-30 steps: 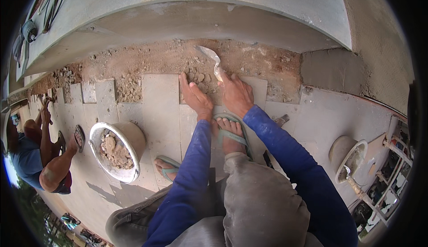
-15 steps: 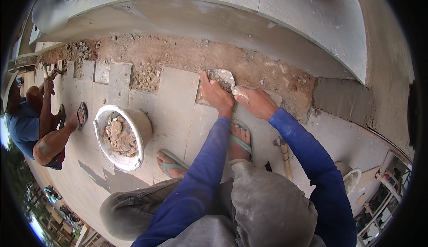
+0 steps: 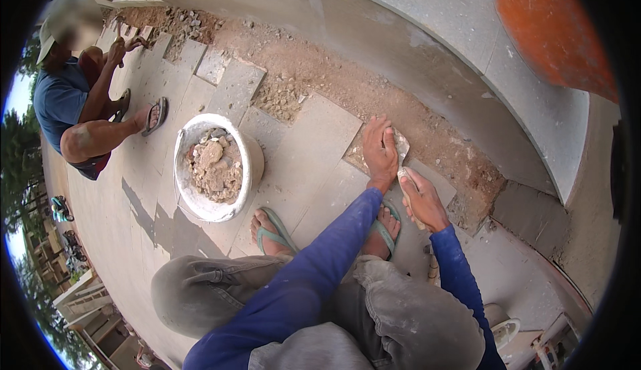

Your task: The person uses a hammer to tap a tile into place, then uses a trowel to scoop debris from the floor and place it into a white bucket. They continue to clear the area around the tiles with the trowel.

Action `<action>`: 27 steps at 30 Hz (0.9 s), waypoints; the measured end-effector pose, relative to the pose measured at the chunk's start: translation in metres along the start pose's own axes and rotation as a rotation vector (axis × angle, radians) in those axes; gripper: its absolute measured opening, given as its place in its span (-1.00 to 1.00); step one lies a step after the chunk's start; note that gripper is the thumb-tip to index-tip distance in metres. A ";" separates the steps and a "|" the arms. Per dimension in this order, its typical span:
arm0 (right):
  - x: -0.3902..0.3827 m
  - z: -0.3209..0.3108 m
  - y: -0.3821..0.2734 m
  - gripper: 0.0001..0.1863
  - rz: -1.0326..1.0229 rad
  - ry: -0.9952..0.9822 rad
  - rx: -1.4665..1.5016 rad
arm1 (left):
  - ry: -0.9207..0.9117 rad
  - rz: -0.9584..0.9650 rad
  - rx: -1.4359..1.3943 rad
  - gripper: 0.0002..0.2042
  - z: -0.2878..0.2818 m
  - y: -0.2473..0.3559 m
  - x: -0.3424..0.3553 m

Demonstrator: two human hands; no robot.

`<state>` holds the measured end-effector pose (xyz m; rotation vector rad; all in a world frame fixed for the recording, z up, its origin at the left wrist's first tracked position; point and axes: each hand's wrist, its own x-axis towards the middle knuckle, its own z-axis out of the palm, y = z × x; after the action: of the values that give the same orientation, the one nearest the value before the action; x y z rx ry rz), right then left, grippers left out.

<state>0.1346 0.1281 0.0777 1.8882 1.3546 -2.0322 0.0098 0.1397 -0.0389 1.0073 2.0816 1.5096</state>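
Knees: grey trousers (image 3: 414,303) fill the lower middle of the frame, with green sandals (image 3: 273,236) on the feet just above.
Right hand: right of centre, the right hand (image 3: 427,203) has its grip closed around the handle of a trowel (image 3: 402,145).
Trowel: right of centre, its pale blade pointing toward the top of the frame.
Left hand: beside the blade, the left hand (image 3: 379,156) has its grip spread, palm down, fingers extended; whether it presses the blade, I cannot tell.
Bucket: left of centre, a white bucket (image 3: 254,163) holding lumpy brown rubble (image 3: 217,169).
Ground: grey slabs (image 3: 324,133) border a strip of reddish dirt (image 3: 300,56) running diagonally from upper left to right.
Co-worker: upper left, a person in a blue shirt (image 3: 63,96) sits low, knees bent.
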 end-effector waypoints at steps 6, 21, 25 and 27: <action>-0.037 0.014 -0.070 -0.39 -0.210 0.039 -0.139 | 0.141 0.053 -0.114 -0.82 -0.033 0.054 0.053; -0.027 0.198 -0.136 -0.45 -1.020 -0.060 -0.720 | 0.956 0.000 0.418 -0.53 -0.320 0.034 0.086; -0.014 0.112 -0.093 -0.47 -0.788 0.037 -0.626 | 0.862 0.118 0.166 -0.54 -0.292 0.067 0.075; -0.005 0.065 -0.051 -0.48 -0.640 0.231 -0.570 | 0.714 0.187 0.080 -0.55 -0.254 0.056 0.072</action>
<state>0.0559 0.1178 0.1011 1.5759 2.5147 -1.3514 -0.1886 0.0345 0.1107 0.7685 2.5813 2.1292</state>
